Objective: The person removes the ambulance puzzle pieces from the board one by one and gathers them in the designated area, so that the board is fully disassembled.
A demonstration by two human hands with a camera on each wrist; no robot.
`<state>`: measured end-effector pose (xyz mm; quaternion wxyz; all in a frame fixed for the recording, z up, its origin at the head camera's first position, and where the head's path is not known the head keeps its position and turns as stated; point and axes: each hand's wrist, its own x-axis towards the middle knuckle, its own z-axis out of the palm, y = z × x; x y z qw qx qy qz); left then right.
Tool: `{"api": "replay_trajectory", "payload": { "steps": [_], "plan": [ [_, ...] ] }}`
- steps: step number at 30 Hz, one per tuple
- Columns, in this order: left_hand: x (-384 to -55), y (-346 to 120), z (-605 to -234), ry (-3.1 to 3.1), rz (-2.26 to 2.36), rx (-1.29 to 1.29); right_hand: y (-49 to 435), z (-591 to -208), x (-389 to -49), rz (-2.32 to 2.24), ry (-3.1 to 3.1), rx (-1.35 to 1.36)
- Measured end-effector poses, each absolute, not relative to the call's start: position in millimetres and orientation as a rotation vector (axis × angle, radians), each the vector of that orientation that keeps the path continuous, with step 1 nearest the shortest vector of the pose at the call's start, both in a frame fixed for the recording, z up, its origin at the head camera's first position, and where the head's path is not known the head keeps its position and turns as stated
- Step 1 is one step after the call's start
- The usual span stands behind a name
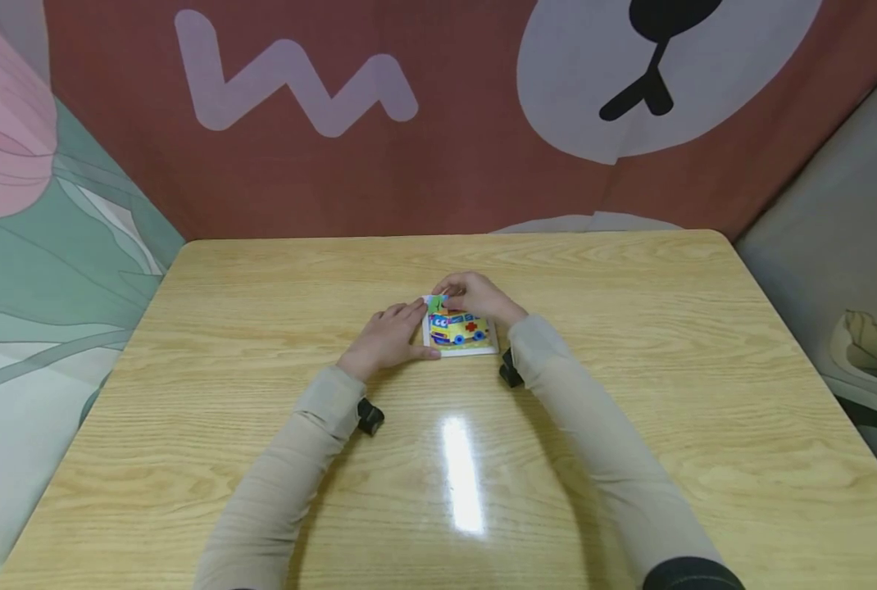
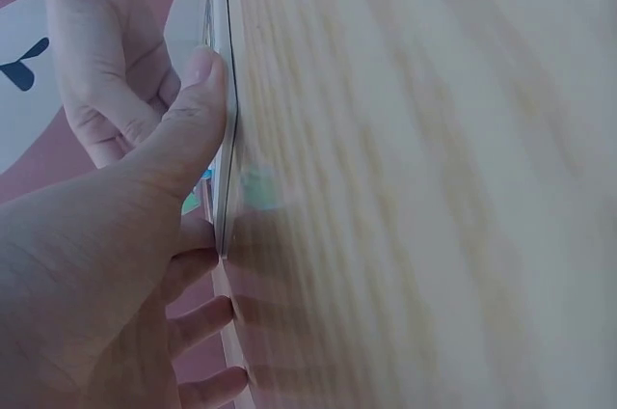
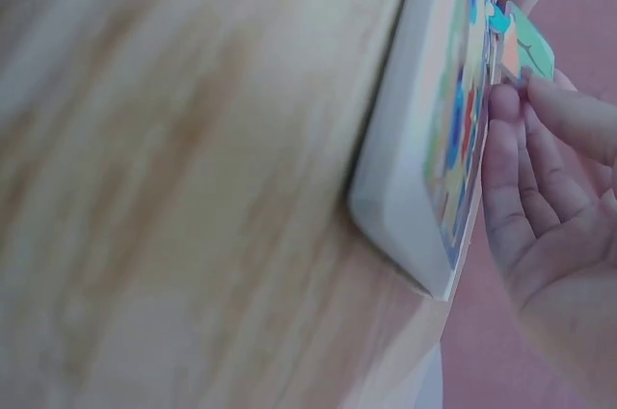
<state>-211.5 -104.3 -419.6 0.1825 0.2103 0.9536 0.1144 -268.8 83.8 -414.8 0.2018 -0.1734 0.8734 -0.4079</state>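
A small white-rimmed jigsaw puzzle [image 1: 471, 352] with a yellow ambulance picture lies on the wooden table. My left hand [image 1: 389, 338] rests at its left side, fingers stretched out. In the left wrist view the thumb touches the puzzle's edge and other fingertips meet the tabletop. Over the puzzle's upper left part, my right hand [image 1: 479, 297] pinches a green puzzle piece [image 3: 533, 47] between thumb and fingers. That piece stands tilted up from the picture in the right wrist view. The right hand covers part of the puzzle's top in the head view.
The light wood table [image 1: 261, 328] stretches around the puzzle on all sides. A bright light reflection [image 1: 462, 475] shows on its near part. Behind it rises a red-brown wall [image 1: 335, 180] with white shapes. A patterned wall [image 1: 40, 311] stands to the left.
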Motion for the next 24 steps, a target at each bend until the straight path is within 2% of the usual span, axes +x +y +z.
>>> {"api": "replay_trajectory", "payload": {
  "steps": [15, 24],
  "plan": [
    [-212, -104, -420, 2.681, 0.323, 0.587, 90, -411, -268, -1.275, 2.36, -0.315],
    [-211, -104, -419, 2.684, 0.317, 0.588, 105, -407, -267, -1.323, 2.385, -0.331]
  ]
}}
